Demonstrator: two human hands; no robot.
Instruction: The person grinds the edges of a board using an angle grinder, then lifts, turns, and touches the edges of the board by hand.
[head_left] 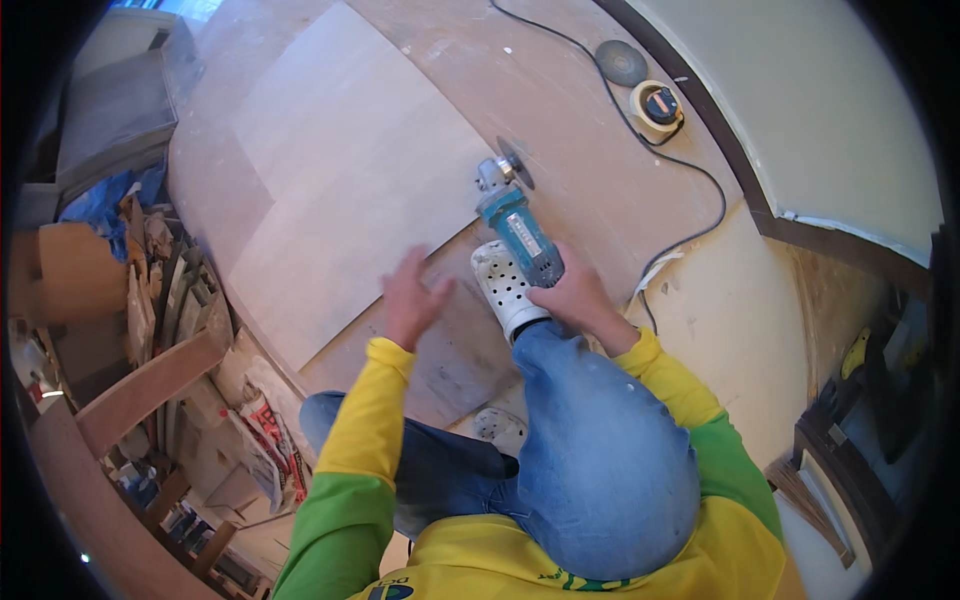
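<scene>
My right hand [565, 295] grips a teal angle grinder [525, 240] by its body, with a thin disc [514, 162] on the head, beside the lower right edge of a large pale tile [330, 150]. My left hand [415, 295] has its fingers apart and holds nothing, over the tile's lower edge. A white perforated clog [498, 285] on my foot sits just under the grinder, with my jeans-clad knee below it.
At upper right lie a grey disc [621, 63], a tape measure [656, 104] and a black cord [700, 172] along a dark-edged white surface. At left are stacked offcuts [170, 290], blue plastic [95, 210] and curved wooden pieces [140, 390].
</scene>
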